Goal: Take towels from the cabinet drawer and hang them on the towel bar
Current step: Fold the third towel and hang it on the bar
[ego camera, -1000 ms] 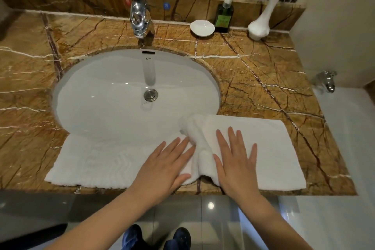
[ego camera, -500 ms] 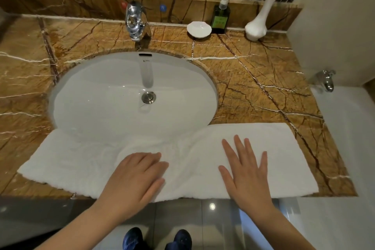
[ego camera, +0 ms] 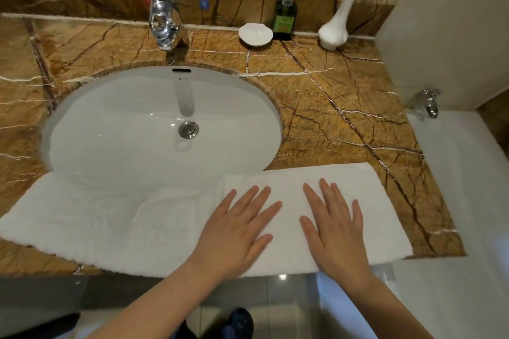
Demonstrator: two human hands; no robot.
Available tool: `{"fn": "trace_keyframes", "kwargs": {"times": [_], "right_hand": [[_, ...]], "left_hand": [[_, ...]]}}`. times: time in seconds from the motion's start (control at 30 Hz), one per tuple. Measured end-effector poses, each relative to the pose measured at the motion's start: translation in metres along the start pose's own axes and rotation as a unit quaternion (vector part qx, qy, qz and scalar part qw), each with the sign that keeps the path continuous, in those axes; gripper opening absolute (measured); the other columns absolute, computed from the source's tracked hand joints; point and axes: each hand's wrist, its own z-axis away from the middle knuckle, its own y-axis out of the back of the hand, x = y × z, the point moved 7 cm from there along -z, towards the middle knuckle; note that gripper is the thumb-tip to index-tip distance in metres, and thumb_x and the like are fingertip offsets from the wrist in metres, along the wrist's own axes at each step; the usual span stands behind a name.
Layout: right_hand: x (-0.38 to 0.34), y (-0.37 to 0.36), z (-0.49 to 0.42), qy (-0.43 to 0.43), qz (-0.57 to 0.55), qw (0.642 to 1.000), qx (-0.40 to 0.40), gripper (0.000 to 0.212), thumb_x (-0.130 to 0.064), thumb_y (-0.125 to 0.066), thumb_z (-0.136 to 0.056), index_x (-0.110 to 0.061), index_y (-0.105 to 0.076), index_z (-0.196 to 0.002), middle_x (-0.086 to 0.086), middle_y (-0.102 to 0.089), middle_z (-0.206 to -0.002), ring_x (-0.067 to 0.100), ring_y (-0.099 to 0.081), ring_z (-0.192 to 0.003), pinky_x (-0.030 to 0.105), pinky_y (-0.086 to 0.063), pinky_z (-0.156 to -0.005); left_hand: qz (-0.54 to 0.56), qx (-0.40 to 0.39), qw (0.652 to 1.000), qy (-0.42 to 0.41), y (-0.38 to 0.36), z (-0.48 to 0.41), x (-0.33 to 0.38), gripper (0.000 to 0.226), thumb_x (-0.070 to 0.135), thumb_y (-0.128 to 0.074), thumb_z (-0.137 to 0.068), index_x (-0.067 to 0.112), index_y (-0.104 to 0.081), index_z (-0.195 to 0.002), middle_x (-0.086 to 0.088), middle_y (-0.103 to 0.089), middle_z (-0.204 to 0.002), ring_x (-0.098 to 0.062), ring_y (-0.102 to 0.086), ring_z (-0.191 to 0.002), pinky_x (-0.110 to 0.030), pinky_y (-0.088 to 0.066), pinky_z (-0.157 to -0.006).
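The person's two hands lie flat, palms down, side by side on the right half of the towel [ego camera: 82, 223], close to the front edge of the counter [ego camera: 344, 118]. The left hand [ego camera: 237, 231] has straight, slightly spread fingers that point away and a little to the right. The right hand [ego camera: 334, 228] is just beside it, not touching, with its fingers straight and its thumb turned toward the left hand. Both forearms are bare and they spread apart toward the body.
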Motion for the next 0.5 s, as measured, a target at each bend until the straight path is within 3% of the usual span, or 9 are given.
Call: {"fn": "trace_keyframes", "kwargs": {"times": [0.1,0.2,0.27,0.33,0.43,0.5], "right_hand": [[0.014,0.019,-0.011,0.007,-0.037,0.998,0.056,0.043,-0.035,-0.033,-0.099,-0.027,-0.045,-0.139,0.001,-0.040,-0.149,0.018,-0.032,-0.139,0.044,-0.022,-0.112],[0.039,0.042,-0.032,-0.025,-0.050,0.994,0.098,0.036,-0.010,-0.048,-0.094,-0.017,-0.056,-0.128,0.005,-0.057,-0.131,0.024,-0.049,-0.122,0.043,-0.037,-0.101],[0.051,0.052,-0.047,-0.048,-0.035,0.995,0.085,0.040,-0.002,-0.049,-0.089,-0.015,-0.056,-0.126,0.006,-0.058,-0.126,0.026,-0.050,-0.117,0.044,-0.041,-0.096],[0.060,0.057,-0.059,-0.060,-0.020,0.996,0.059,0.047,-0.001,-0.051,-0.084,-0.014,-0.054,-0.129,0.007,-0.057,-0.124,0.028,-0.049,-0.116,0.047,-0.041,-0.096],[0.069,0.061,-0.074,-0.085,-0.008,0.996,0.018,0.053,-0.008,-0.057,-0.077,-0.017,-0.053,-0.129,0.007,-0.056,-0.122,0.027,-0.046,-0.117,0.046,-0.040,-0.098],[0.073,0.063,-0.082,-0.095,0.024,0.995,-0.005,0.051,-0.015,-0.061,-0.074,-0.023,-0.057,-0.124,0.003,-0.056,-0.117,0.025,-0.045,-0.116,0.044,-0.038,-0.096]], "left_hand": [[0.015,0.029,0.999,-0.005,0.009,0.003,0.000,0.049,0.045,-0.032,-0.096,0.029,-0.042,-0.142,-0.001,-0.040,-0.149,-0.022,-0.039,-0.136,-0.047,-0.035,-0.109],[0.068,0.084,0.994,-0.018,0.033,-0.017,-0.003,0.032,0.033,-0.045,-0.091,0.025,-0.061,-0.117,0.002,-0.062,-0.121,-0.022,-0.058,-0.109,-0.036,-0.047,-0.091],[0.090,0.096,0.991,-0.006,0.045,-0.038,-0.007,0.023,0.024,-0.053,-0.087,0.019,-0.063,-0.107,0.001,-0.062,-0.107,-0.022,-0.057,-0.098,-0.035,-0.045,-0.081],[0.076,0.080,0.994,0.015,0.047,-0.059,-0.012,0.029,0.021,-0.057,-0.085,0.017,-0.061,-0.113,-0.002,-0.061,-0.109,-0.025,-0.055,-0.100,-0.037,-0.044,-0.080],[0.084,0.010,0.994,0.070,0.039,-0.082,-0.025,0.038,0.028,-0.056,-0.087,0.022,-0.054,-0.124,-0.001,-0.056,-0.112,-0.025,-0.053,-0.103,-0.038,-0.044,-0.082],[0.135,-0.010,0.986,0.095,0.038,-0.091,-0.032,0.035,0.032,-0.060,-0.084,0.023,-0.057,-0.118,-0.001,-0.055,-0.106,-0.023,-0.054,-0.098,-0.036,-0.045,-0.078]]}}
